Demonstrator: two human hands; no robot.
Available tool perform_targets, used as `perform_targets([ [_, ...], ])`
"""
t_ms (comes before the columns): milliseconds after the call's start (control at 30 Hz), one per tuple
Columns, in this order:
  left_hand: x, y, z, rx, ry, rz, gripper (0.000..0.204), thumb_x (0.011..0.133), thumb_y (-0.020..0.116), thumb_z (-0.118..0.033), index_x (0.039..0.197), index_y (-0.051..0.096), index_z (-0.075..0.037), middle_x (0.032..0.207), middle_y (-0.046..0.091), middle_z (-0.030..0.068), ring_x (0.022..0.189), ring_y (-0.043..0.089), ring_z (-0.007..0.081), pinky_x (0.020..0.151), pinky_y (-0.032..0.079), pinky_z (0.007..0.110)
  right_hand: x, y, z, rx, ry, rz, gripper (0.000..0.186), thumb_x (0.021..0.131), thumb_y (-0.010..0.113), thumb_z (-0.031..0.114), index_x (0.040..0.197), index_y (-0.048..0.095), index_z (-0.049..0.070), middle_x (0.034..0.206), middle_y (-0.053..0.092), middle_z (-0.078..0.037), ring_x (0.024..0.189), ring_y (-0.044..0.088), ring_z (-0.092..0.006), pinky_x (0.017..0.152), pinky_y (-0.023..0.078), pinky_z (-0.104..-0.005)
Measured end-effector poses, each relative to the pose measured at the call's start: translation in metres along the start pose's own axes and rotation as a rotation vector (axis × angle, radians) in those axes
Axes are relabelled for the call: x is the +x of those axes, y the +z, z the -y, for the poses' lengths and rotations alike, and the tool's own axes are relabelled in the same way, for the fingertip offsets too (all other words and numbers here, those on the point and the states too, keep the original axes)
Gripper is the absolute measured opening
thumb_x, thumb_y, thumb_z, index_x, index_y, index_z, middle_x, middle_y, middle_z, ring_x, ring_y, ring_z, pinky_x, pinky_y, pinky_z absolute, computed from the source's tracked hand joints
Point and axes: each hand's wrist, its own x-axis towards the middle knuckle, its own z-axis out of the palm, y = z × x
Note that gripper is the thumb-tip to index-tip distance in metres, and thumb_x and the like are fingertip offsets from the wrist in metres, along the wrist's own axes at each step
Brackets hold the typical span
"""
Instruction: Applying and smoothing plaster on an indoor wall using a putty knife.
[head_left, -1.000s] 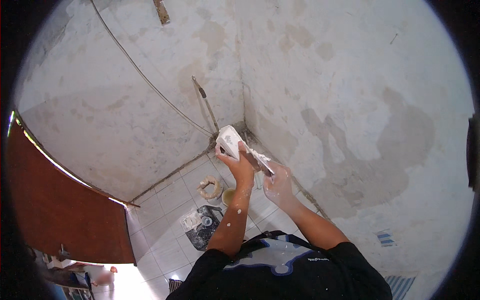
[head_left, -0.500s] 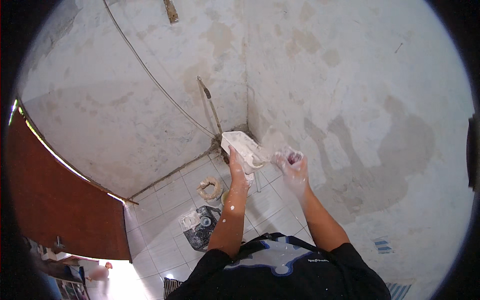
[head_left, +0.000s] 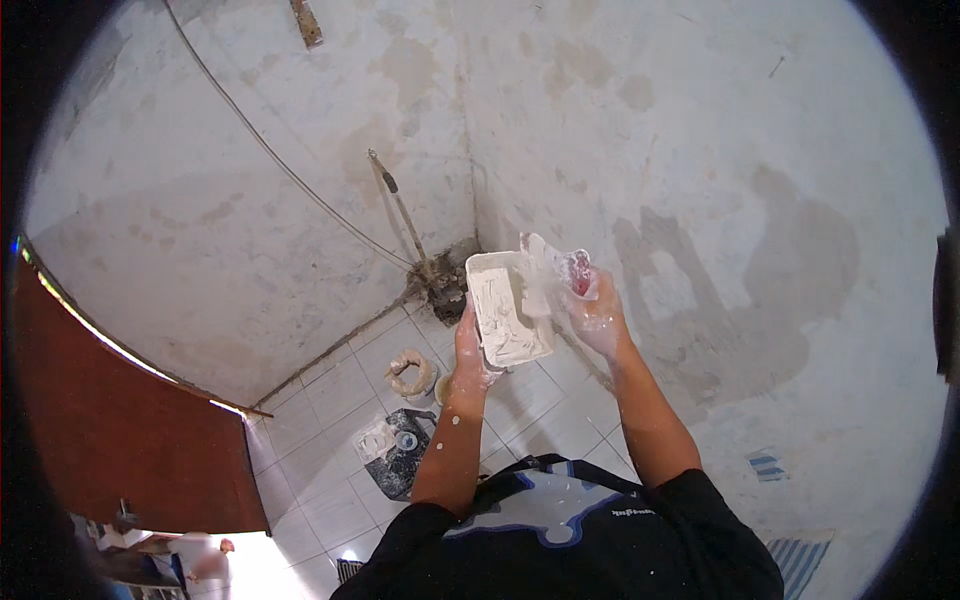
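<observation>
Head view: the left hand (head_left: 470, 352) has its grip clamped on the left side of a plaster tray (head_left: 492, 259), raised before the person's chest; the right hand (head_left: 602, 318) is clasped round a paste-smeared putty knife (head_left: 537, 277), its blade at the tray's right edge, whether touching I cannot tell. Half a second earlier the tray was tilted and the knife was a blur to its right; now the tray's mouth faces the camera, baring the white paste (head_left: 500, 318) inside, and the blade has come up beside it. Counted: one tray, one knife. Lower left of the tray stand two containers, a bucket (head_left: 428, 374) with a thick crusted rim and a yellowish tub (head_left: 441, 390) partly hidden by the forearm. Farther that way is one speckled black table (head_left: 399, 474) carrying one small round cup (head_left: 406, 440). Upper left of the tray run one pipe (head_left: 404, 212) and one cable (head_left: 258, 137).
</observation>
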Motion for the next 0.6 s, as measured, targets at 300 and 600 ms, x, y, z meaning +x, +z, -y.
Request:
perform_targets([
  [300, -0.007, 0.019, 0.008, 0.122, -0.06, -0.039, 0.053, 0.097, 0.041, -0.045, 0.133, 0.043, -0.007, 0.123, 0.055, 0.0094, 0.106, 0.058, 0.0236, 0.092, 0.048, 0.038, 0.016, 0.026, -0.05, -0.413, -0.291, -0.196, 0.024, 0.078, 0.054, 0.012, 0.096, 0.065, 0.002, 0.092, 0.064, -0.022, 0.094, 0.057, -0.0389, 0.086, 0.041, -0.0472],
  [600, 0.001, 0.016, 0.0, 0.094, -0.041, -0.052, 0.055, 0.097, 0.038, -0.045, 0.134, 0.041, -0.005, 0.124, 0.054, 0.0134, 0.107, 0.057, 0.0282, 0.094, 0.047, 0.042, -0.005, 0.039, -0.038, -0.2, -0.233, 0.132, 0.025, 0.081, 0.056, 0.014, 0.099, 0.063, -0.002, 0.083, 0.063, -0.024, 0.075, 0.061, -0.0397, 0.071, 0.048, -0.0418],
])
